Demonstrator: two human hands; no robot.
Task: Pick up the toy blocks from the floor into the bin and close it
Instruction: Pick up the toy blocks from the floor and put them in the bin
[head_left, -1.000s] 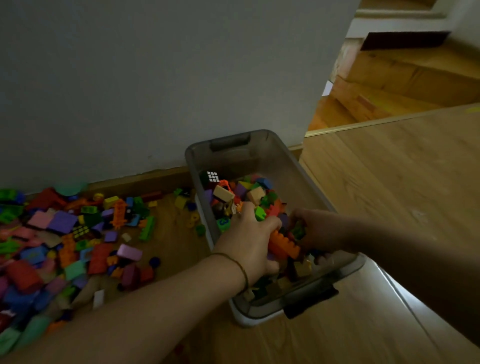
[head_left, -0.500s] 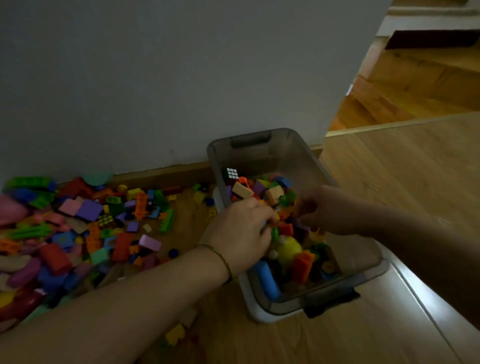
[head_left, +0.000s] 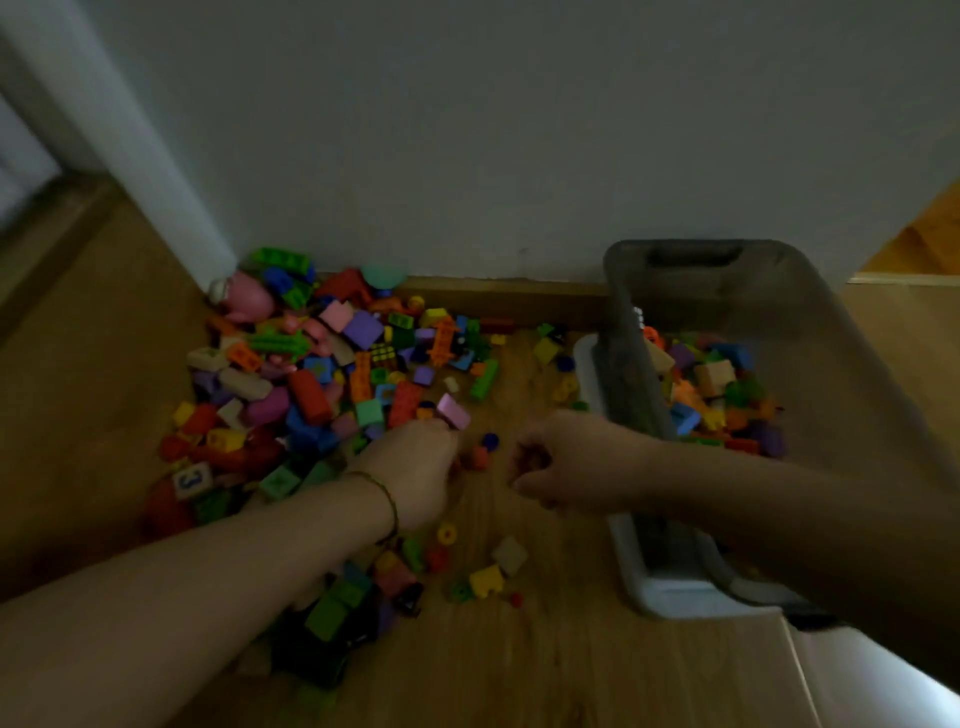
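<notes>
A: Head view, and catching a switch: finding the left grip (head_left: 415, 467) and the right grip (head_left: 566, 462) out of the bin (head_left: 615, 312) now, after working inside it half a second ago, and hovering low over the floor (head_left: 545, 665) at the near edge of the toy blocks (head_left: 332, 384).

B: Probably meaning one load dropped off and reaching for the next handful. Leaving most of the pile on the floor, left of the bin and up against the far wall; filling the bin only partly so far.

A: Holding anything?

B: Hard telling. Seeing the left grip's fingers curled down among the blocks, just beside a pink block (head_left: 453, 410), hiding the tips behind the back of the hand. Seeing the right grip's fingers curled too; cannot tell whether pinching a block or nothing.

A: And the lid?

B: Not making it out for sure. Noticing a pale slab (head_left: 670, 590) under the bin's near end, possibly it. Losing the bin's near right corner behind the right forearm, and fighting blur and dim light throughout.
</notes>
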